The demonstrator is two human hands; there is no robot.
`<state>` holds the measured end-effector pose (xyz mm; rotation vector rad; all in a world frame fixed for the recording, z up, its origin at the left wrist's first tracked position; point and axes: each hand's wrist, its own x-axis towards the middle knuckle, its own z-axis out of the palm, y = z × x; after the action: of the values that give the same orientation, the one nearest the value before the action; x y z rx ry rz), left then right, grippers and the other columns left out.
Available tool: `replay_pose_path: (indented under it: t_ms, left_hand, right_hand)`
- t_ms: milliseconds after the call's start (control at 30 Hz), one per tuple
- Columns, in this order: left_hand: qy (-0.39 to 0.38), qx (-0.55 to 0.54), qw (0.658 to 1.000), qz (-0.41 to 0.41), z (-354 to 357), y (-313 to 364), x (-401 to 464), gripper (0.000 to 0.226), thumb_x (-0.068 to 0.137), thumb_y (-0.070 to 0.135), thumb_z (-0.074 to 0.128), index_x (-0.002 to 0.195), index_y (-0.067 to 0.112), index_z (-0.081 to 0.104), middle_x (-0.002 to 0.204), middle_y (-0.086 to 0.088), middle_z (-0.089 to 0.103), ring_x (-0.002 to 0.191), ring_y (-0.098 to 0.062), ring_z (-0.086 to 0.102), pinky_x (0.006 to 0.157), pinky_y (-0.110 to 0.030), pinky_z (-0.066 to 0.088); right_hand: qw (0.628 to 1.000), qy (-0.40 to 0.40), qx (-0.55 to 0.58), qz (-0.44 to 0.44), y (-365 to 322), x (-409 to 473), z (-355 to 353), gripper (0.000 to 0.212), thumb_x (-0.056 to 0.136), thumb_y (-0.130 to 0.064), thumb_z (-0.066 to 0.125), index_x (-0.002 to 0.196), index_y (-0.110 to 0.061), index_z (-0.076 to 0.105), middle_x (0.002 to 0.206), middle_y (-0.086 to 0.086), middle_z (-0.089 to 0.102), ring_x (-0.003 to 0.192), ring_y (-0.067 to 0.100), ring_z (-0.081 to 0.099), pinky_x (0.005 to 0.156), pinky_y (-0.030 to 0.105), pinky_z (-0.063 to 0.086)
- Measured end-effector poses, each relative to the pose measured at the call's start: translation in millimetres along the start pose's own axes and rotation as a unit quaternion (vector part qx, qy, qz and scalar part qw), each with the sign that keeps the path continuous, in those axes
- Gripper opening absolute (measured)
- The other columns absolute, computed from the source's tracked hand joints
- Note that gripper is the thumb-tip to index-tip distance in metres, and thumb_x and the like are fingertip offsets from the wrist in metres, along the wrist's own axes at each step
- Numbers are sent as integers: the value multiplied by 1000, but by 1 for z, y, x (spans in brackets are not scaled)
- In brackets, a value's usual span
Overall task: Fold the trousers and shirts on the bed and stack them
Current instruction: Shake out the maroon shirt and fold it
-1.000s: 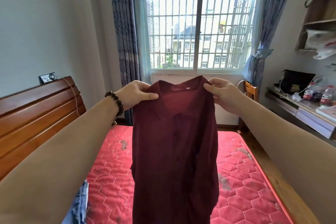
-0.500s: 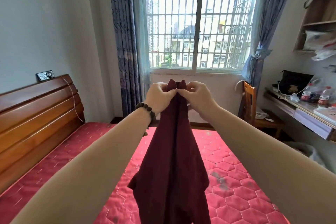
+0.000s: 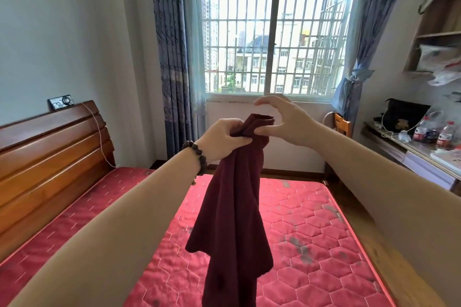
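head view: the left hand [image 3: 225, 138] grips the bunched top of the dark red shirt [image 3: 234, 212], which hangs in the air above the middle of the bed [image 3: 311, 239]. the right hand [image 3: 284, 119] is spread wide beside it, thumb touching the cloth.

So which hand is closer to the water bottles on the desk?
The right hand. It is beside the dark red shirt's top, on the side toward the water bottles on the desk. The left hand grips the shirt farther from them.

bare forearms, dark beaded bracelet [image 3: 197, 157]
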<state>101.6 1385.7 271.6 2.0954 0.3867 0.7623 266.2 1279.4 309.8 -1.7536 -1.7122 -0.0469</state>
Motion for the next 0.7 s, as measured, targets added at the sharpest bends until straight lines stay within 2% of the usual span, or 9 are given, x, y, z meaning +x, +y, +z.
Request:
replay_pose_path:
  t_ms: [67, 133, 200, 267, 367, 467, 567, 633, 700]
  left_hand:
    - [-21, 22, 999, 13, 3, 3, 0, 18, 86, 3, 64, 102, -6, 63, 99, -27, 66, 85, -22, 61, 86, -39, 52]
    - [-18, 35, 999, 30, 5, 4, 1, 12, 85, 5, 66, 94, -3, 64, 85, -23, 65, 77, -15, 56, 77, -37, 51]
    - [-2, 32, 999, 41, 6, 3, -1, 5, 84, 6, 69, 88, 7, 65, 75, -3, 62, 70, -6, 55, 68, -22, 46]
    - [-5, -8, 999, 34, 5, 0, -5, 15, 83, 4, 69, 97, 6, 65, 81, 0, 66, 74, -3, 61, 70, -16, 48]
    - [-11, -50, 998, 24, 4, -8, -13, 31, 83, 1, 68, 113, 3, 60, 99, -13, 70, 89, -18, 68, 80, -28, 56]
    - [13, -62, 998, -3, 1, -19, -23, 30, 84, 3, 68, 109, 13, 55, 91, -10, 71, 82, -27, 68, 74, -45, 58]
    - [75, 11, 997, 17, -2, -33, -31, 25, 84, 0, 64, 93, 20, 52, 82, 0, 64, 65, -15, 60, 60, -35, 52]
    - [132, 122, 980, 84, -3, -37, -36, 26, 81, -8, 56, 80, 17, 57, 77, 7, 58, 64, -6, 53, 64, -23, 42]
    - [168, 175, 962, 125, 2, -38, -41, 27, 76, -12, 51, 73, 11, 64, 78, 4, 59, 72, -9, 55, 71, -23, 42]
  right_hand:
    - [996, -86, -13, -18, -5, 5, -4, 62, 76, -30, 79, 132, -26, 52, 123, -17, 56, 106, -8, 50, 90, 14, 37]
    - [990, -139, -8, -18, -10, 10, -4, 41, 76, -26, 80, 114, -19, 65, 88, -24, 68, 78, -7, 62, 73, 20, 53]
    - [993, -119, 3, -17, -11, 13, -3, 22, 74, -25, 81, 92, -18, 70, 65, -22, 65, 60, 0, 61, 59, 27, 54]
    - [996, -81, 25, -17, -10, 13, -2, 15, 73, -25, 81, 81, -22, 69, 58, -18, 62, 54, 2, 56, 53, 21, 48]
    - [997, -69, 32, -21, -10, 12, 3, 15, 74, -21, 80, 75, -23, 66, 57, -13, 60, 50, -1, 53, 47, 13, 43]
    - [998, -55, -18, -30, -11, 11, 9, 16, 77, -19, 78, 78, -17, 62, 66, -13, 57, 56, -6, 53, 52, 7, 38]
    - [999, -29, -33, -14, -9, 9, 8, 16, 79, -20, 76, 80, -19, 60, 74, -13, 55, 66, -3, 51, 61, 10, 36]
    - [999, -25, -31, -4, -9, 8, 9, 15, 80, -20, 75, 82, -18, 60, 78, -12, 54, 69, -1, 50, 62, 9, 36]
    - [999, -22, -36, -2, -13, 8, 12, 15, 81, -20, 74, 86, -14, 61, 80, -7, 54, 70, 2, 49, 62, 14, 35]
